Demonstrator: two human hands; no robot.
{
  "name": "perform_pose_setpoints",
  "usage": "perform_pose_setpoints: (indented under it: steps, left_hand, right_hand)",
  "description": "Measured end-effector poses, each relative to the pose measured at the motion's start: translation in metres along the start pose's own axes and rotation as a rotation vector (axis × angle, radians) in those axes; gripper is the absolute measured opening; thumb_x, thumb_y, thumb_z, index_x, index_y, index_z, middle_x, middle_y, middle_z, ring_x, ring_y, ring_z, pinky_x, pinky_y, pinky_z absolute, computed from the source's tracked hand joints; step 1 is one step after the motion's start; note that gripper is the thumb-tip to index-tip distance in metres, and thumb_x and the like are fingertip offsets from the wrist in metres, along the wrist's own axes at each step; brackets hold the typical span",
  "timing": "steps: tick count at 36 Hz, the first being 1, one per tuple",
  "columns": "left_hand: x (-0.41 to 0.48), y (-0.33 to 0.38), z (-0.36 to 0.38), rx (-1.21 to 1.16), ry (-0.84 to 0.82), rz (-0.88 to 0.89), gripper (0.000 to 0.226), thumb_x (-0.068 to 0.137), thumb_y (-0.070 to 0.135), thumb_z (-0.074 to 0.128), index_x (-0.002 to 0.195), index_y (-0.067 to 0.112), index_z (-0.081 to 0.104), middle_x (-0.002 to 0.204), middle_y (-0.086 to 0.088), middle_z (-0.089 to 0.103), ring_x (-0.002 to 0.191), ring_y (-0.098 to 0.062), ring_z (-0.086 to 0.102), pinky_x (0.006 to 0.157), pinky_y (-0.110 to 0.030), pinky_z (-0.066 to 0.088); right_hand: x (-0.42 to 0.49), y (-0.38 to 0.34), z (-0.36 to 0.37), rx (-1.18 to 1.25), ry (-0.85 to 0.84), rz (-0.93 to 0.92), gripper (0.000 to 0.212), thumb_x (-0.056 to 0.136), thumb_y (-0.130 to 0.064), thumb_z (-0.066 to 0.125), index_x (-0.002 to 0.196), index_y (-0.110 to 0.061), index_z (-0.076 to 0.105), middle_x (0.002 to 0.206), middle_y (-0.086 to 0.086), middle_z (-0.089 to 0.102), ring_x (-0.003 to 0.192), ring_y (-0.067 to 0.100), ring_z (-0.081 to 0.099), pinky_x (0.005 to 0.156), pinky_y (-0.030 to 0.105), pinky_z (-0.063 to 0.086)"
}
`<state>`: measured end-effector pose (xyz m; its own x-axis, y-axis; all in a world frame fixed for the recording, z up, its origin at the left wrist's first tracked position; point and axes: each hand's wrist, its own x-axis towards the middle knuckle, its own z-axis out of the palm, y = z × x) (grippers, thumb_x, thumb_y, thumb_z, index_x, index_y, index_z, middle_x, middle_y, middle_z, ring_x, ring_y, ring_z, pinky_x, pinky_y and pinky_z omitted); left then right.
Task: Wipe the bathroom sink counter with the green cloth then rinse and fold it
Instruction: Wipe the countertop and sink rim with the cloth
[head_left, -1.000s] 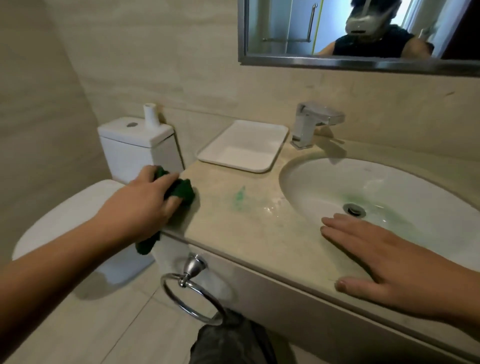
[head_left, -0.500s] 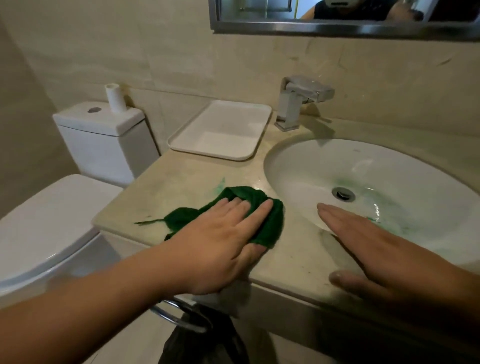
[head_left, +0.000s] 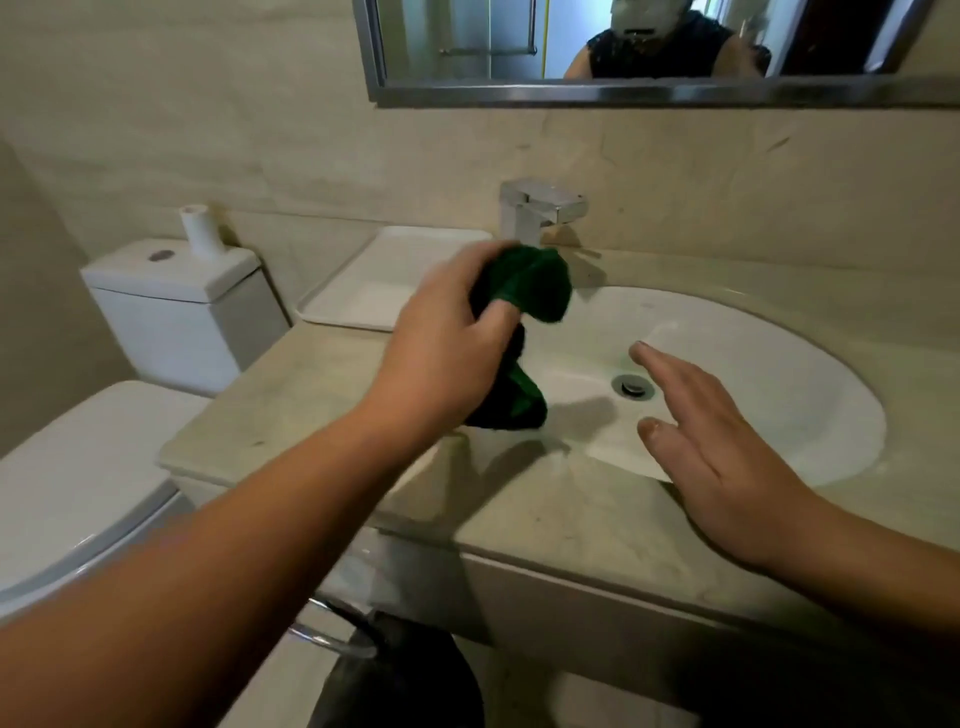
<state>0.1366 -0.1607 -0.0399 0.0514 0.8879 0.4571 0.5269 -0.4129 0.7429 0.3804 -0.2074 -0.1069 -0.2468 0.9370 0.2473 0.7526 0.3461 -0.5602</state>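
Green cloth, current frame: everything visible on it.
The green cloth is dark green, soft fabric, bunched rather than flat. The left hand grips it above the counter: one wad bulges past the fingers in front of the faucet, and a tail hangs under the palm over the left edge of the sink basin. Whether it is wet cannot be told.

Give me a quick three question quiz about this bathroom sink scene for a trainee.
1. True or false: the green cloth lies flat on the counter.
2. Which hand grips the cloth?
3. What sits on the counter to the left of the faucet? A) soap bottle B) white tray C) cup

Key:
1. False; it is bunched and held up off the counter.
2. The left hand; the right hand is open and holds nothing.
3. B
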Motion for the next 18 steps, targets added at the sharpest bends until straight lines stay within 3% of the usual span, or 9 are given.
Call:
perform_pose_setpoints:
  steps: [2,5,9,11,13,15,18]
  left_hand:
    - [-0.006,-0.010,-0.048,0.112,0.047,0.046,0.043,0.101,0.027,0.063,0.142,0.041,0.057,0.123,0.010,0.066,0.102,-0.005,0.068,0.087,-0.026,0.058]
    - [-0.019,-0.036,-0.114,0.422,0.155,0.064,0.038,0.096,0.031,0.064,0.133,0.041,0.061,0.117,0.003,0.067,0.105,-0.020,0.065,0.092,-0.050,0.057]
    - [-0.031,-0.086,-0.174,0.494,0.282,-0.168,0.038,0.092,0.046,0.052,0.128,0.040,0.061,0.114,-0.004,0.065,0.098,-0.029,0.067,0.087,-0.057,0.059]
    - [-0.039,-0.112,-0.177,0.498,0.175,-0.342,0.040,0.098,0.050,0.048,0.134,0.037,0.059,0.121,-0.002,0.054,0.096,-0.025,0.063,0.088,-0.046,0.058]
    - [-0.052,-0.136,-0.164,0.633,-0.045,-0.451,0.044,0.105,0.049,0.043,0.143,0.032,0.054,0.123,-0.002,0.043,0.101,-0.023,0.054,0.088,-0.038,0.047]
    - [-0.061,-0.151,-0.153,0.838,-0.186,-0.359,0.055,0.104,0.055,0.033,0.151,0.030,0.047,0.125,-0.008,0.047,0.109,-0.028,0.049,0.093,-0.042,0.041]
    - [-0.060,-0.165,-0.160,1.030,-0.292,-0.250,0.071,0.097,0.065,0.017,0.161,0.036,0.030,0.138,-0.011,0.043,0.123,-0.034,0.040,0.105,-0.050,0.033]
  right_hand:
    - [-0.002,-0.003,-0.001,-0.073,-0.061,-0.046,0.068,0.096,-0.062,0.025,0.160,-0.044,0.010,0.167,-0.021,0.015,0.152,-0.002,0.011,0.121,0.027,0.016]
    - [-0.007,-0.007,-0.003,-0.217,-0.189,-0.147,0.069,0.095,-0.072,0.023,0.158,-0.049,0.007,0.167,-0.024,0.009,0.153,-0.004,0.005,0.123,0.031,0.015]
    - [-0.007,-0.011,-0.004,-0.362,-0.336,-0.219,0.078,0.093,-0.081,0.023,0.160,-0.048,0.004,0.168,-0.027,0.000,0.156,-0.001,-0.001,0.126,0.038,0.017]
    - [-0.004,-0.017,-0.004,-0.423,-0.416,-0.211,0.084,0.087,-0.088,0.020,0.158,-0.052,-0.007,0.166,-0.031,-0.012,0.154,-0.003,-0.009,0.127,0.037,0.014]
    - [-0.002,-0.023,-0.002,-0.490,-0.491,-0.176,0.088,0.080,-0.095,0.012,0.152,-0.057,-0.021,0.161,-0.035,-0.026,0.151,-0.008,-0.019,0.128,0.033,0.008]
    - [0.000,-0.024,0.000,-0.529,-0.539,-0.158,0.090,0.075,-0.099,0.007,0.148,-0.059,-0.029,0.157,-0.037,-0.033,0.148,-0.011,-0.023,0.128,0.029,0.005]
    - [-0.001,-0.023,0.000,-0.528,-0.536,-0.150,0.089,0.074,-0.099,0.009,0.146,-0.062,-0.028,0.158,-0.039,-0.029,0.147,-0.015,-0.018,0.127,0.027,0.009]
